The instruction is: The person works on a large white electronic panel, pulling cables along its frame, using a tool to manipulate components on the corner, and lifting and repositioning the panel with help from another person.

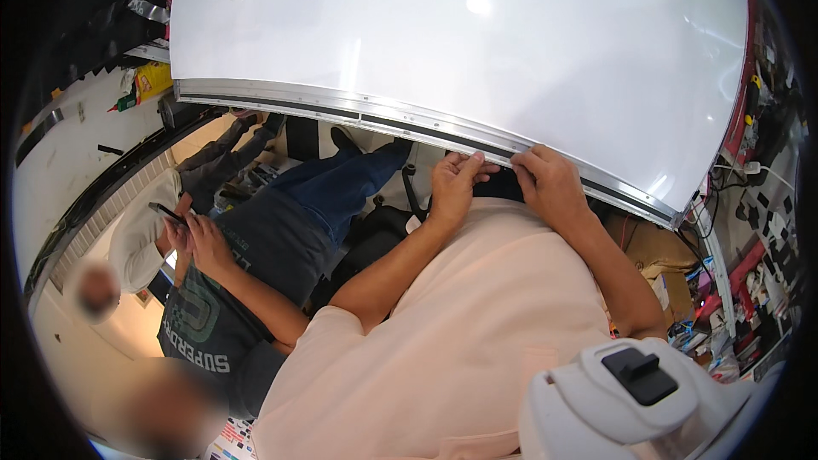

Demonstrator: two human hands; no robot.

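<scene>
A large glossy white panel (pixel 460 25) stretches out in front of me, with a silver metal rail (pixel 375 106) along its near edge. Inside the rail's groove runs a long thin black strip (pixel 290 108). My left hand (pixel 454 192) is closed in a pinch at the rail's near lip, thumb uppermost and fingers curled. Just to its right, my right hand (pixel 552 192) bends over the rail, thumb and fingertips pressed together on the strip. The fingers partly hide where each hand touches the strip.
At my left a person in a dark T-shirt (pixel 256 255) holds a dark flat object (pixel 166 213); another in a white shirt (pixel 136 238) stands beyond. Cables (pixel 724 179) and mixed clutter (pixel 758 290) lie right. A white plastic device (pixel 588 400) is close at lower right.
</scene>
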